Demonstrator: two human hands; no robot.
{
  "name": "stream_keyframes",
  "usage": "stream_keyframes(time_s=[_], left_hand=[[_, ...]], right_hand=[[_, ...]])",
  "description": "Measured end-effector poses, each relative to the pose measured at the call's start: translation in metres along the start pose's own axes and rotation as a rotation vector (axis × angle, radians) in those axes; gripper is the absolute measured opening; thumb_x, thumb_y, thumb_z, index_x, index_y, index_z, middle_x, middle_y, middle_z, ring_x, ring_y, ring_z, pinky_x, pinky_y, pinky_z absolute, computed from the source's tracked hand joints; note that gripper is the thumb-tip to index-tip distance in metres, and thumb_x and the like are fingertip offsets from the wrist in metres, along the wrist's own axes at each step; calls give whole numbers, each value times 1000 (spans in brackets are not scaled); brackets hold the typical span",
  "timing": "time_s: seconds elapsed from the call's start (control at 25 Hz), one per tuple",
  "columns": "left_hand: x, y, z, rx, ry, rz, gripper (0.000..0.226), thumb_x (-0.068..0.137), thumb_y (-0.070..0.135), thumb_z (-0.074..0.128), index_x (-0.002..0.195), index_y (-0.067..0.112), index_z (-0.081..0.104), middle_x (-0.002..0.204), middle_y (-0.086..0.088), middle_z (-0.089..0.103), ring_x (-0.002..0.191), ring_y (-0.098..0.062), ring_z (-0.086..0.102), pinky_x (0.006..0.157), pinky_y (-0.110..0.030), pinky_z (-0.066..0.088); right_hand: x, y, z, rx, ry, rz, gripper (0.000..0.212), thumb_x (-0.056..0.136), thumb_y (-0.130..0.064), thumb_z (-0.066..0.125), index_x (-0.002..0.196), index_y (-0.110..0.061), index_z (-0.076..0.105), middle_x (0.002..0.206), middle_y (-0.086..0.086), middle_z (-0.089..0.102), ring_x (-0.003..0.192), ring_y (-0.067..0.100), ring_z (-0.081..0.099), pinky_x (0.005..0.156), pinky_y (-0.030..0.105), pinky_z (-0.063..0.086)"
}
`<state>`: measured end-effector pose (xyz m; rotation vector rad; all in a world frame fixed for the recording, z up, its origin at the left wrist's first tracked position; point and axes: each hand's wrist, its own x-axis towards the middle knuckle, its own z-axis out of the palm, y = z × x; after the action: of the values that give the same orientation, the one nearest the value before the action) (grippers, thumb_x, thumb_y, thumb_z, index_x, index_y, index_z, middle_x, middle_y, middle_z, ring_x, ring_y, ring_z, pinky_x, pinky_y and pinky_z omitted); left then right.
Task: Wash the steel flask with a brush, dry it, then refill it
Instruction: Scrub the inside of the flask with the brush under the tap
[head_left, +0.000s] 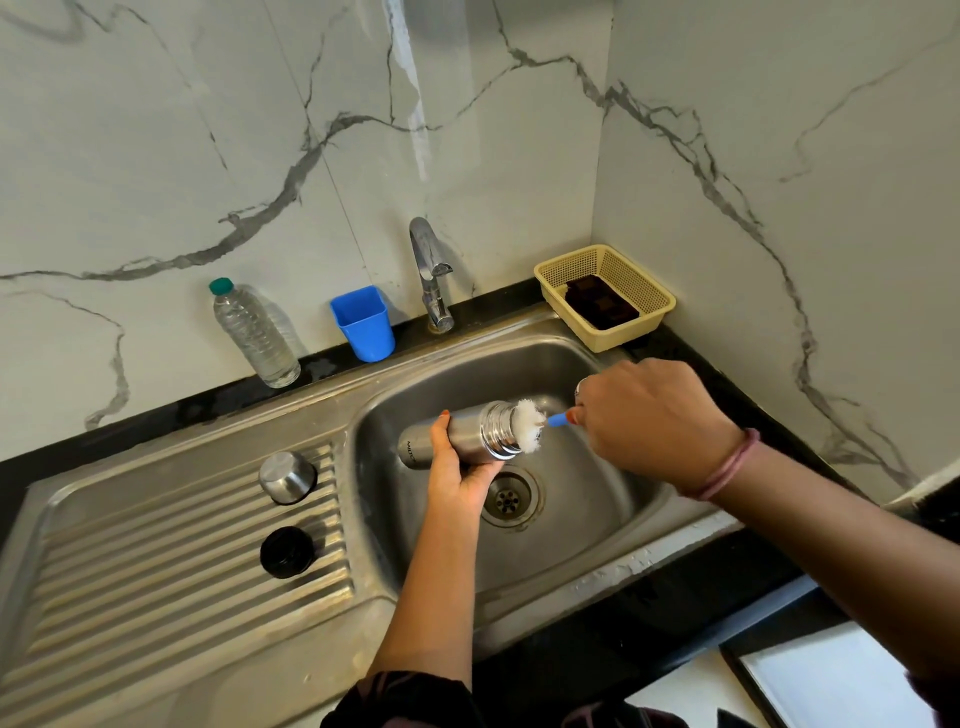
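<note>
Dead center of the frame, one steel flask (457, 434) is gripped sideways by the left hand (457, 475) over the sink basin (587, 499). One bottle brush (530, 423), white head at the flask mouth, is pinched by the right hand (649, 421). Two caps are parked on the drainboard (156, 587) lower left: steel cap (287, 476), black stopper (287, 552). Along the back edge are lined up one water bottle (254, 335), one blue cup (363, 323), one tap (430, 275), one basket (605, 296). The basin floor around the drain (507, 498) is left open.
</note>
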<state>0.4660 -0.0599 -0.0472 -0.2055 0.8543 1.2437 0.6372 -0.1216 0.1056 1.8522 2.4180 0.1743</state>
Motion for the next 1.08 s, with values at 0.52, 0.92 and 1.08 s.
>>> stream_keyframes(time_s=[0.52, 0.92, 1.08], left_hand=[[0, -5, 5, 17, 32, 0, 53, 84, 24, 73, 128, 9, 46, 108, -22, 63, 95, -38, 62, 96, -60, 47], [-1, -4, 6, 20, 49, 16, 54, 84, 22, 74, 128, 12, 44, 108, -22, 62, 99, -39, 61, 101, -62, 42], [1, -3, 10, 2, 43, 21, 61, 81, 20, 76, 133, 11, 44, 115, -22, 62, 107, -41, 61, 100, -64, 42]], right_hand=[[1, 0, 14, -78, 60, -61, 24, 99, -24, 41, 103, -22, 65, 78, -5, 57, 79, 15, 54, 67, 26, 36], [4, 17, 4, -10, -94, -40, 29, 99, -41, 41, 81, -20, 50, 62, -7, 40, 51, 6, 37, 48, 20, 31], [23, 6, 19, 168, -266, -19, 26, 98, -32, 47, 76, -20, 49, 62, -6, 51, 52, 7, 44, 57, 23, 45]])
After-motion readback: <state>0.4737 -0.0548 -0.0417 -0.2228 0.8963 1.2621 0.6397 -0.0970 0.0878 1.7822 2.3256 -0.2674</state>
